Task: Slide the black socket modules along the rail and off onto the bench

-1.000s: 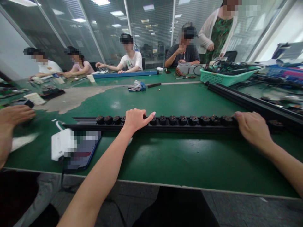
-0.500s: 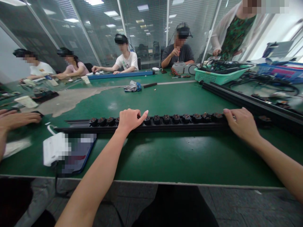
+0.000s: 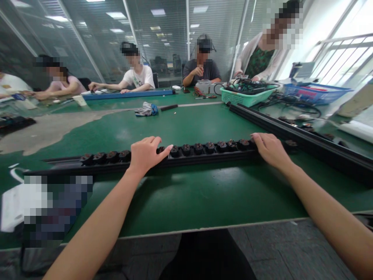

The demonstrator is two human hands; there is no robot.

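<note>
A long black power strip housing (image 3: pixel 192 158) lies across the green table before me, its upper side showing a row of round black socket modules (image 3: pixel 210 147) with coppery contacts. My left hand (image 3: pixel 145 153) is laid over the strip left of its middle, fingers bent over the far edge and thumb stretched along the modules. Near the strip's right end, my right hand (image 3: pixel 271 149) grips it, thumb against the last modules of the row. One more black module (image 3: pixel 291 144) shows just beyond that hand. The palms hide parts of the strip.
Another long black rail (image 3: pixel 305 136) slants along the right side. Behind it stand a green basket (image 3: pixel 250 98) of cables and a blue basket (image 3: pixel 317 95). A white device (image 3: pixel 14 206) lies front left; a crumpled cloth (image 3: pixel 146 109) lies farther back. Several people sit or stand across the table.
My view has turned to the right, so the scene slides left. Both hands keep their places on the strip. A neighbour's hand at the left has gone out of view.
</note>
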